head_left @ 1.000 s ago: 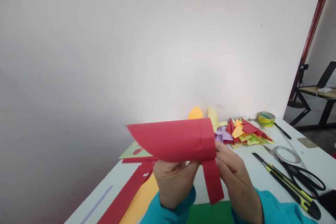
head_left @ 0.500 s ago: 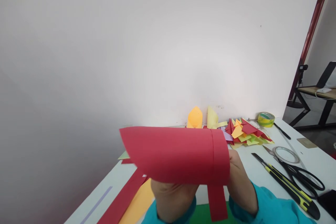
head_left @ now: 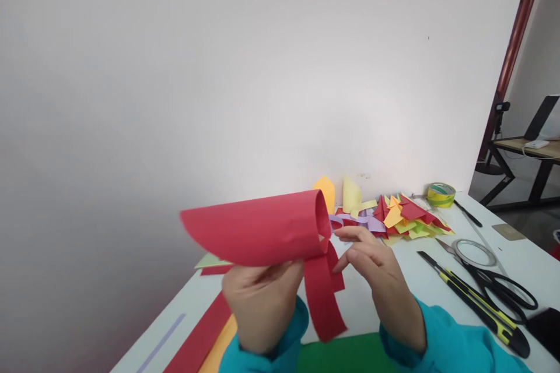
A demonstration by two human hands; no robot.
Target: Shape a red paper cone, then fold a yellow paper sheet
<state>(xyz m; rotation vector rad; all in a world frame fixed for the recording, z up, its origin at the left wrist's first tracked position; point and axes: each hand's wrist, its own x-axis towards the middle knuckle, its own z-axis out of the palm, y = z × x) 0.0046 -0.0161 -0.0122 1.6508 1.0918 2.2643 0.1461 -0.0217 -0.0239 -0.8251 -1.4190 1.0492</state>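
Observation:
A rolled red paper tube (head_left: 258, 227) with a slanted, pointed left end lies sideways in the air. My left hand (head_left: 262, 303) is closed around its underside, fingers partly hidden by the paper. From the tube's open right end hangs a curled red paper strip (head_left: 321, 297), with one tail long and another shorter. Just right of that end is my right hand (head_left: 376, 271), fingers apart and nothing gripped. One of its fingertips is close to the shorter tail; whether they touch, I cannot tell.
At right lie a yellow-black utility knife (head_left: 476, 303), black scissors (head_left: 499, 285) and clear tape (head_left: 475, 252). Folded paper pieces (head_left: 411, 218) and yellow-green tape (head_left: 441, 194) are by the wall. A green sheet (head_left: 345, 352) lies in front; red paper (head_left: 201, 332) lies left.
The red strip, earlier wrapped over the tube's right end, now hangs loose below it. My right hand has come away with its fingers spread. The tube has moved left and tilted.

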